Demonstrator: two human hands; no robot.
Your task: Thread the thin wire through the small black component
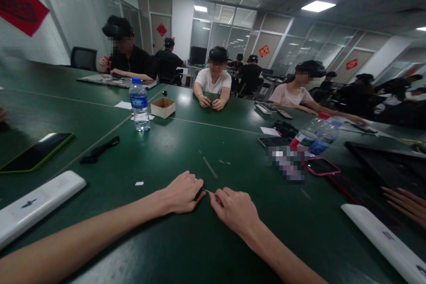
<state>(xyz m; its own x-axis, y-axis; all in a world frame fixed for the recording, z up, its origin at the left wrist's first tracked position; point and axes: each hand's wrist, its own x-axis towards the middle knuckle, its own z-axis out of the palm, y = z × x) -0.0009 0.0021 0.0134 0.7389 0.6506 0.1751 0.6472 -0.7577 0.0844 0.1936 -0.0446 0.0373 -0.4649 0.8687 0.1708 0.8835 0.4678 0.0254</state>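
My left hand (186, 191) rests on the green table (159, 235) with its fingers closed around a small black object (199, 193), mostly hidden in the grip. From that object a thin, pale metallic piece (206, 191) reaches across to the fingertips of my right hand (234, 208). The right fingers are curled and pinch its end; the kind of thing is too small to tell. Left of my left hand lies a small white scrap (139, 183).
A water bottle (140, 104) and an open cardboard box (163, 108) stand ahead. White cases (43, 206) (382, 239) flank my arms. A black strap (100, 150), a green-edged phone (36, 153) and a pink-edged phone (322, 166) lie about. Another person's hand (406, 204) is at right.
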